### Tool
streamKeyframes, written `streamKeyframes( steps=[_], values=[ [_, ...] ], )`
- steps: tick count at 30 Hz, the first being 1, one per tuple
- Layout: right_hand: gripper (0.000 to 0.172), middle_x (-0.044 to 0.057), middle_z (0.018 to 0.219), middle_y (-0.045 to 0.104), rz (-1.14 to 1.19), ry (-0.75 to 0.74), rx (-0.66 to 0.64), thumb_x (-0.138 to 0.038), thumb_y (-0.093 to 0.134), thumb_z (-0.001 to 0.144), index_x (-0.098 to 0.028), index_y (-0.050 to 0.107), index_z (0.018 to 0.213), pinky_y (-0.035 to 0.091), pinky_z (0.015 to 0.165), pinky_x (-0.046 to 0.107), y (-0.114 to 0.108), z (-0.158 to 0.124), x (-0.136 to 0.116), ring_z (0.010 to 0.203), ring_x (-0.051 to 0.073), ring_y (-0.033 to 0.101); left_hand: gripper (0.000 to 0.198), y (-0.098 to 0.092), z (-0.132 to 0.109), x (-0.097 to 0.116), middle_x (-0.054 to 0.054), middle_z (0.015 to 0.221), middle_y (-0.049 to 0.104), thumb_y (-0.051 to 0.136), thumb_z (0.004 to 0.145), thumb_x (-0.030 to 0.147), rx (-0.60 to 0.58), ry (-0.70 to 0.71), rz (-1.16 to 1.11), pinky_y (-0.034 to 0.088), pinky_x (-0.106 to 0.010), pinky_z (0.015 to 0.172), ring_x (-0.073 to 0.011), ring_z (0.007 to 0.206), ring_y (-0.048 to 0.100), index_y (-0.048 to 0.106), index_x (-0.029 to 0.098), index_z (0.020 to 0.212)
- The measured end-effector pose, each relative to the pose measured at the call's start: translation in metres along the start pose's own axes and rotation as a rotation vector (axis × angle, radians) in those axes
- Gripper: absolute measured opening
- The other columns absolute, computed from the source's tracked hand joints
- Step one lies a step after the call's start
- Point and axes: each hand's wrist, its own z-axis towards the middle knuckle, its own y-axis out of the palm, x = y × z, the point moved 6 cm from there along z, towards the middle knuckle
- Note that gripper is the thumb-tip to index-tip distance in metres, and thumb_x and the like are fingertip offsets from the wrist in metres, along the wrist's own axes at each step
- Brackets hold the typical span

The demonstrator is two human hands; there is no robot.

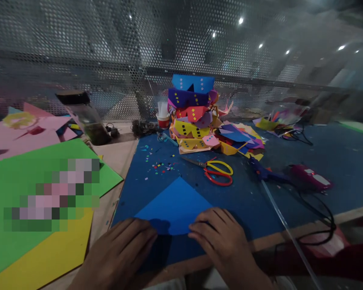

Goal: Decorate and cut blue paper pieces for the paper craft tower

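Observation:
A blue sheet of paper (175, 203), folded into a triangle with its tip pointing away from me, lies on the dark blue mat (290, 161). My left hand (121, 251) rests flat at the paper's near left corner, fingers stretched out. On the near right edge of the paper lies my right hand (220, 237), its fingers curved and pressing down. Neither hand grips anything.
Scissors (214, 171) with yellow and red handles lie beyond the paper. A tall pile of folded coloured paper pieces (196, 117) stands at the back. A glue gun (269, 174) with its cable lies to the right. Green (33, 173) and yellow (48, 253) sheets cover the left.

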Motion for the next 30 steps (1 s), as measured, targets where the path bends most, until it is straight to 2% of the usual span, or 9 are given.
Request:
streamKeyframes(
  steps=[4,6,11,15,18,22,24,30],
  values=[
    [0.012,0.002,0.098,0.073,0.009,0.037,-0.032,-0.022,0.059,0.105,-0.024,0.071,0.102,0.046,0.077,0.034,-0.001,0.001,0.001,0.089,0.020,0.065,0.028,-0.002,0.004,-0.002,-0.002,0.100,0.078,0.043,0.106,0.021,-0.104,0.017,-0.056,0.058,-0.028,0.081,-0.0183,0.090,0.068,0.071,0.025,0.111],
    [0.013,0.003,0.098,0.072,0.023,0.055,-0.031,-0.022,0.059,0.105,-0.024,0.071,0.101,0.047,0.077,0.034,-0.001,0.001,0.003,0.090,0.020,0.064,0.025,-0.005,0.006,-0.005,-0.002,0.100,0.078,0.046,0.106,0.023,-0.119,-0.004,-0.071,0.058,-0.027,0.080,-0.0176,0.091,0.069,0.071,0.025,0.111],
    [0.014,0.003,0.096,0.071,0.043,0.067,-0.042,-0.022,0.058,0.105,-0.023,0.070,0.098,0.047,0.077,0.033,0.000,0.001,0.005,0.089,0.020,0.063,0.027,-0.008,0.007,-0.004,-0.001,0.098,0.078,0.044,0.105,0.015,-0.076,0.013,-0.048,0.057,-0.028,0.080,-0.0174,0.087,0.068,0.070,0.023,0.107],
    [0.008,0.003,0.101,0.071,0.003,0.069,-0.079,-0.022,0.061,0.103,-0.023,0.068,0.106,0.047,0.079,0.035,0.001,0.006,0.000,0.093,0.022,0.063,0.027,-0.003,0.005,-0.001,-0.001,0.097,0.077,0.045,0.103,0.013,-0.062,0.057,0.006,0.055,-0.030,0.080,-0.0186,0.087,0.067,0.070,0.024,0.106],
    [0.007,0.002,0.101,0.071,-0.006,0.036,-0.098,-0.021,0.066,0.101,-0.023,0.068,0.107,0.046,0.079,0.035,0.008,0.014,-0.010,0.093,0.022,0.062,0.028,0.001,0.003,-0.002,-0.002,0.091,0.075,0.042,0.104,0.015,-0.015,0.013,0.028,0.053,-0.032,0.075,-0.0194,0.083,0.065,0.069,0.023,0.100],
    [0.006,0.001,0.099,0.071,-0.012,0.007,-0.128,-0.021,0.070,0.098,-0.024,0.068,0.103,0.046,0.076,0.034,0.021,0.023,-0.018,0.091,0.020,0.061,0.024,0.008,-0.002,-0.001,-0.005,0.092,0.073,0.043,0.104,0.019,-0.039,-0.013,0.016,0.052,-0.033,0.074,-0.0200,0.082,0.064,0.067,0.019,0.102],
    [0.003,0.001,0.099,0.071,-0.018,0.001,-0.127,-0.020,0.067,0.100,-0.023,0.068,0.100,0.046,0.077,0.034,0.025,0.025,-0.019,0.090,0.020,0.060,0.023,0.008,-0.003,0.000,-0.005,0.092,0.074,0.044,0.104,0.020,-0.044,-0.016,0.003,0.052,-0.034,0.075,-0.0200,0.083,0.064,0.067,0.019,0.102],
    [0.009,0.002,0.096,0.070,0.012,0.024,-0.136,-0.018,0.059,0.104,-0.021,0.067,0.099,0.046,0.077,0.035,0.025,0.023,-0.016,0.090,0.021,0.060,0.016,0.005,0.001,-0.004,-0.004,0.096,0.074,0.051,0.102,0.023,-0.030,-0.070,-0.062,0.052,-0.033,0.076,-0.0201,0.085,0.064,0.066,0.022,0.105]
  ],
)
